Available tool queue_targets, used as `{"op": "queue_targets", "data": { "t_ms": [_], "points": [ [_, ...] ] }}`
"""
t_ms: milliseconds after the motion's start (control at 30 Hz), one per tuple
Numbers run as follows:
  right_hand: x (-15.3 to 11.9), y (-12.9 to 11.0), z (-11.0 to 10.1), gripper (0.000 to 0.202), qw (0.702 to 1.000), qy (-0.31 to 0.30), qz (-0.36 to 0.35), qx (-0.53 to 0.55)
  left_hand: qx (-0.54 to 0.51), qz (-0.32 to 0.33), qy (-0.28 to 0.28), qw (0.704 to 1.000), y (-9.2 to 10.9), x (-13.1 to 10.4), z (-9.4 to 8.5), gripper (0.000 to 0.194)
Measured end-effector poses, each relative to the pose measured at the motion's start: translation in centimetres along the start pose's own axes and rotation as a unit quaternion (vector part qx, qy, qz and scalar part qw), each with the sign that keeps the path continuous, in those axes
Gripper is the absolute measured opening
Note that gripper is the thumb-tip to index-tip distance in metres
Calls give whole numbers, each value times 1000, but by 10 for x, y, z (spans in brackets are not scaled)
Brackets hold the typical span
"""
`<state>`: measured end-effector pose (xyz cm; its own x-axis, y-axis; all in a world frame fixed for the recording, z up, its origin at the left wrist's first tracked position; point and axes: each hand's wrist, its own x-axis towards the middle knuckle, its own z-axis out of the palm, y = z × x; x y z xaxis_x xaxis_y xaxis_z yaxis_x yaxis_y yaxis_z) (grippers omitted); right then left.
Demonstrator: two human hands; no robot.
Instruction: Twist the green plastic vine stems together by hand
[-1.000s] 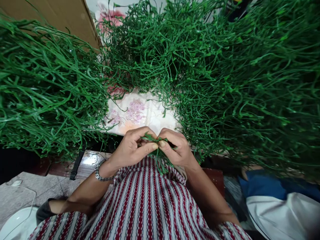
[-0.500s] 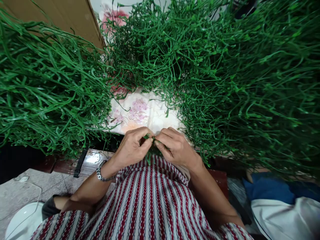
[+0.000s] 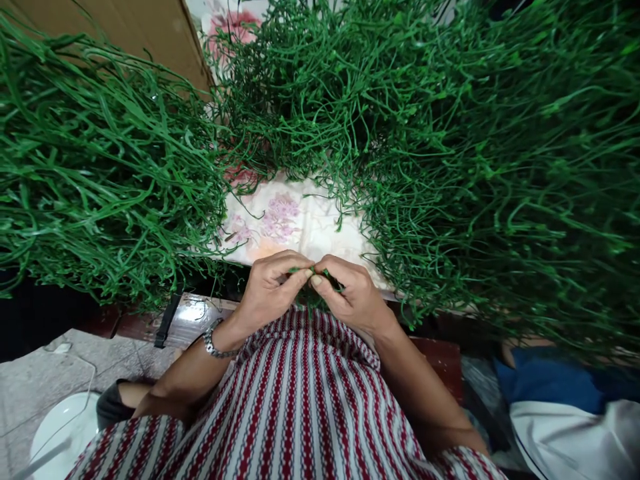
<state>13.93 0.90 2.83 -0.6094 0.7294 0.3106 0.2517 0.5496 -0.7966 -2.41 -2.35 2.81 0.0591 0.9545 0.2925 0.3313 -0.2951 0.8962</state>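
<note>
My left hand and my right hand meet at the table's near edge, thumbs and forefingertips pinched together. Between them is a small green plastic stem, mostly hidden by the fingers; some green hangs below toward my lap. Big heaps of thin, branching artificial stems lie around: one heap to the left, another across the back and right. A floral tablecloth shows just beyond my fingers.
A cardboard box stands at the back left. Below the table lie a white round lid-like object and a cable on the tiled floor. At right, a person in blue and white clothing sits close by.
Both hands stay at the table edge. My fingertips have drawn closer together, and my right thumb has shifted up against the left one. The view has moved slightly.
</note>
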Motion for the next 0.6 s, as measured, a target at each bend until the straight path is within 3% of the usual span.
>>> {"op": "queue_targets", "data": {
  "t_ms": [100,233,433,500,600],
  "points": [
    [1,1,-2,20,999,-50,15,-4,86,63,-17,994,0,-3,-1,12],
    [2,6,-5,31,992,-125,14,30,125,72,-139,980,4,0,-11,16],
    [2,10,-9,31,943,-234,-25,235,-70,7,-331,941,5,12,-23,25],
    [3,11,-10,29,927,-253,-35,276,-139,-15,-352,925,4,14,-23,27],
    [3,14,-9,28,913,-255,-28,319,-224,-46,-336,914,2,14,-18,26]
  ]
}}
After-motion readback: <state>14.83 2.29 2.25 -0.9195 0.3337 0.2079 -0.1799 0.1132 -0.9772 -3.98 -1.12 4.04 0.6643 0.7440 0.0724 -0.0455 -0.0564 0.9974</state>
